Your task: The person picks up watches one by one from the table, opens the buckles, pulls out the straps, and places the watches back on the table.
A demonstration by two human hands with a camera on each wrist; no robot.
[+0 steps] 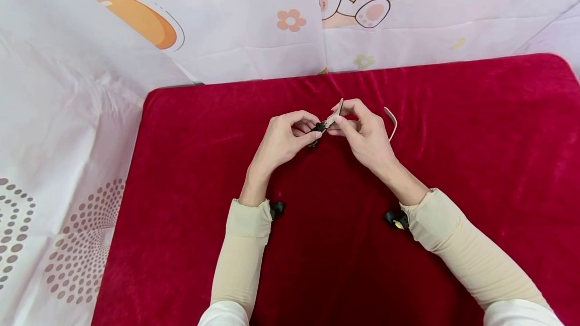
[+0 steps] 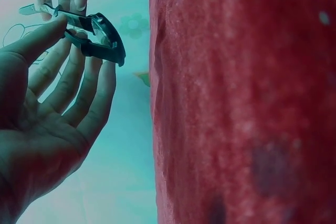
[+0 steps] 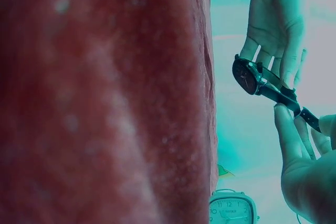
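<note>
Between the two hands is a wristwatch with a dark round face [image 3: 244, 76] and a dark strap [image 3: 278, 96]. In the head view it is small, and the fingers partly cover it. My left hand [image 1: 285, 137] pinches the watch by its strap, thumb on one side and fingers on the other. The case [image 2: 108, 35] sticks out past those fingertips in the left wrist view, its strap bent into a loop. My right hand [image 1: 367, 132] pinches the strap's free end, whose pale underside [image 1: 333, 117] faces up.
A red velvet cloth [image 1: 190, 180] covers the table. An alarm clock [image 3: 231, 211] stands nearby in the right wrist view. A thin pale curved edge [image 1: 393, 124] shows beyond my right hand. A printed curtain [image 1: 244, 29] hangs behind the table.
</note>
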